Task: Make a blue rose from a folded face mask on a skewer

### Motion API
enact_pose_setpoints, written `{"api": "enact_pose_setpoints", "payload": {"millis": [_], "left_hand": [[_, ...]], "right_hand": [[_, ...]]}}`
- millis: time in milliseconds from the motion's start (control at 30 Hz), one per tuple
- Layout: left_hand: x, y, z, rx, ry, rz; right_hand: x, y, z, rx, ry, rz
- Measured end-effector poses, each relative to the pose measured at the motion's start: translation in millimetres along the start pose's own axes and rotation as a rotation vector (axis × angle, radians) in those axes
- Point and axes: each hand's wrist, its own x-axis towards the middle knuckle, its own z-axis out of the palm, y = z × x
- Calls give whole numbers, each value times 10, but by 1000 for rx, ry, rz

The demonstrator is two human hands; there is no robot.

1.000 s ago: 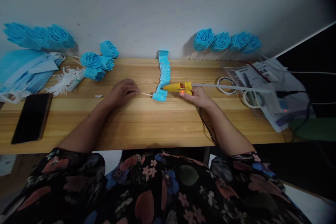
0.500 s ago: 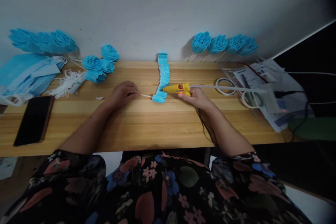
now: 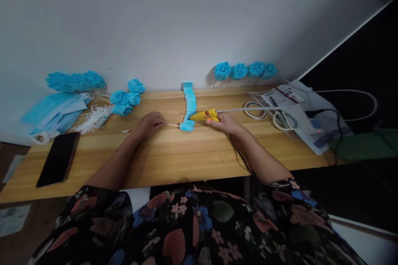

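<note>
My left hand (image 3: 151,125) pinches a thin pale stick (image 3: 172,125). The stick's far end meets the rolled lower end of a pleated blue strip (image 3: 190,101), which stretches over the table toward the wall. In my right hand (image 3: 226,123) is a yellow glue gun (image 3: 203,115) with a small red light lit. Its nozzle points left and reaches the strip just above the roll; whether it touches, I cannot tell. A long translucent glue stick (image 3: 248,109) sticks out of the gun's back.
Finished blue flowers (image 3: 239,71) lean on the wall at right, more blue flowers (image 3: 120,97) lie at left. Blue face masks (image 3: 59,112), white cords (image 3: 93,119) and a phone (image 3: 58,159) occupy the left side. Papers (image 3: 314,128) and coiled cables (image 3: 255,110) lie at right.
The camera view has tilted and shifted, so the whole scene sits differently in the picture. Both hands keep their holds, and the glue gun's nozzle remains at the strip near the roll.
</note>
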Motion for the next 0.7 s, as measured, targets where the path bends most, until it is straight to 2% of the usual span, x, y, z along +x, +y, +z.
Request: {"api": "enact_pose_setpoints", "payload": {"millis": [333,500,700], "left_hand": [[17,-85,4,-22,1,5],[65,-111,-54,-45,-73,-25],[211,-106,-190,-83,-223,-49]], "right_hand": [[-7,-77,-103,11,-8,7],[-133,-40,-79,29,28,-8],[-169,41,8,50,69,38]]}}
